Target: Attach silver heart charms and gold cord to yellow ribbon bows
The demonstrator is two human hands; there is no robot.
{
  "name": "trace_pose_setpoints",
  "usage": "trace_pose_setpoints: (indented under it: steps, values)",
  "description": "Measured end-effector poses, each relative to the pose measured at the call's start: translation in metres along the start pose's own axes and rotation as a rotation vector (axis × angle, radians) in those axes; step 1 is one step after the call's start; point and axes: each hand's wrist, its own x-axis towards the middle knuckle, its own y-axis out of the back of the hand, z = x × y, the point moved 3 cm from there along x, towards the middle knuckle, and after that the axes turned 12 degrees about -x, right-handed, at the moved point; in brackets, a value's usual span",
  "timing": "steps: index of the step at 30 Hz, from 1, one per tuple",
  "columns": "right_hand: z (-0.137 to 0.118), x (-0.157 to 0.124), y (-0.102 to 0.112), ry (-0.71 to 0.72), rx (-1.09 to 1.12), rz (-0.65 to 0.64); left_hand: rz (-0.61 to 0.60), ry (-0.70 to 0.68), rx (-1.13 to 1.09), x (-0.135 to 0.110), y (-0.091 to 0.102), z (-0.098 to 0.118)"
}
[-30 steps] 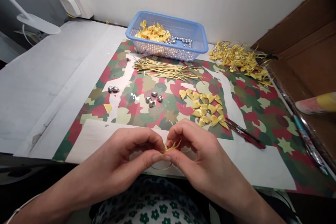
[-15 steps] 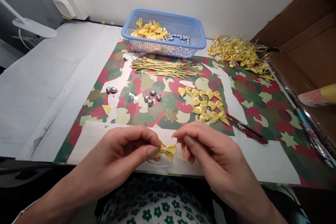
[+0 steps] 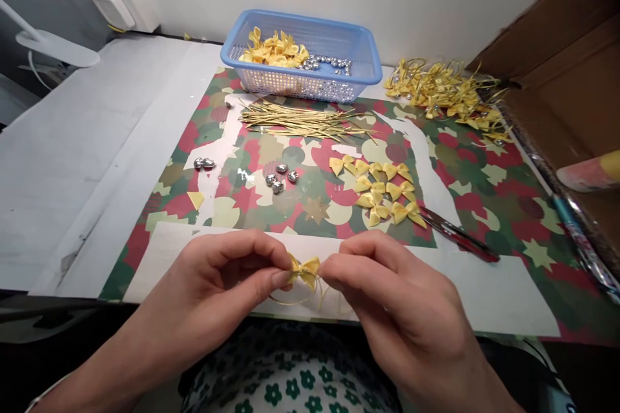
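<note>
Left hand (image 3: 227, 277) pinches a bow (image 3: 309, 270) over paper (image 3: 504, 297) at the surface's (image 3: 106, 142) near edge; right hand (image 3: 407, 297) curls at the bow's free end, whether gripping the cord (image 3: 290, 304) I cannot tell; the step looks like fastening cord to bow; next seemingly calls for a steady left pinch and fine right fingertip work.

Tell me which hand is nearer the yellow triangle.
Left. The left hand is nearside and slightly right of the yellow triangle; the right hand is nearside too, much farther right.
</note>
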Motion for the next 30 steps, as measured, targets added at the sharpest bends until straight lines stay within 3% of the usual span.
trace_pose_setpoints:
  steps: [7,15,22,27,30]
  values:
    - [-0.002,0.002,0.003,0.082,-0.178,0.009,-0.014,-0.026,0.066,-0.002,0.001,0.005]
    - [-0.007,-0.004,-0.001,0.064,-0.159,-0.014,0.029,0.046,0.001,0.0,0.004,0.001]
    - [-0.014,-0.012,-0.014,0.031,-0.136,0.04,0.026,0.147,-0.181,0.002,0.006,-0.008]
    - [-0.014,-0.013,-0.021,0.05,-0.12,0.178,0.027,0.18,-0.253,0.0,0.008,-0.013]
    - [-0.014,-0.014,-0.024,0.058,-0.128,0.168,0.038,0.185,-0.262,-0.001,0.009,-0.015]
